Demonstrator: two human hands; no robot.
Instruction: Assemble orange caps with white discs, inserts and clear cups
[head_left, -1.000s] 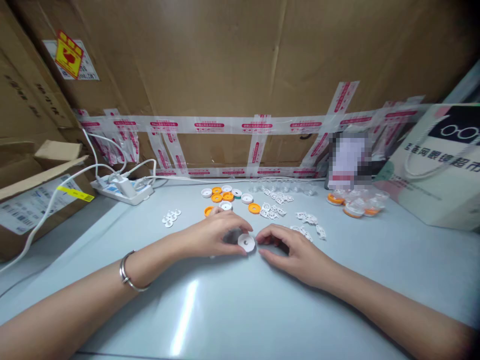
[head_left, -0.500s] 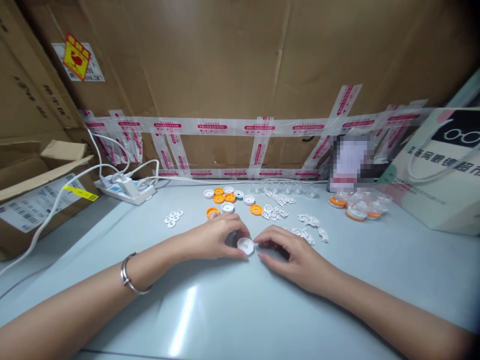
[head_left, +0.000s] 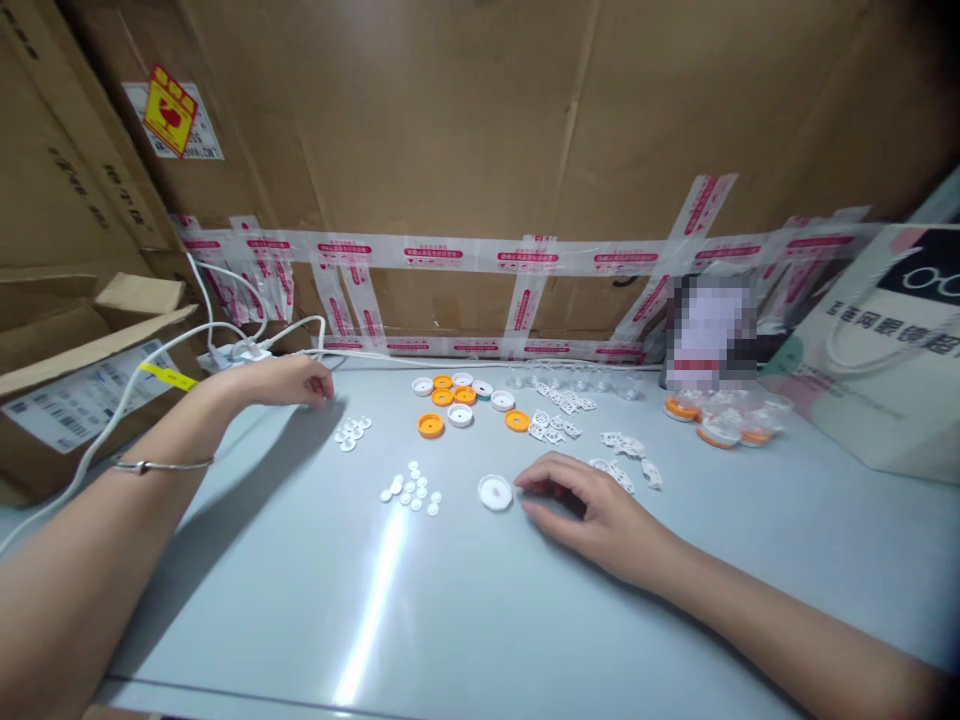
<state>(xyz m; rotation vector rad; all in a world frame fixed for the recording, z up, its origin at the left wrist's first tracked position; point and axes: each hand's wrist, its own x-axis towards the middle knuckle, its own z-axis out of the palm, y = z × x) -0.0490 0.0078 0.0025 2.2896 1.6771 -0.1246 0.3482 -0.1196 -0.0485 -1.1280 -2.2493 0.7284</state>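
Observation:
My left hand [head_left: 289,382] reaches out to the far left of the table, beside the white power strip [head_left: 225,357]; its fingers curl loosely downward and I see nothing in them. My right hand [head_left: 592,508] rests on the table with fingers bent, its fingertips just right of a white round cap [head_left: 495,492] that lies flat. A cluster of several tiny white discs [head_left: 411,492] lies left of that cap. Another small group of white pieces [head_left: 352,432] sits just below my left hand.
Orange and white caps [head_left: 459,398] lie in a group mid-table, with white flat parts [head_left: 556,420] and more [head_left: 626,460] to the right. Clear and orange cups [head_left: 720,418] stand at the right, by a paper bag [head_left: 885,360]. Cardboard boxes [head_left: 67,380] wall the left and back.
My left hand left the white cap and swung far left toward the power strip. The small white discs it covered now show. My right hand stayed put.

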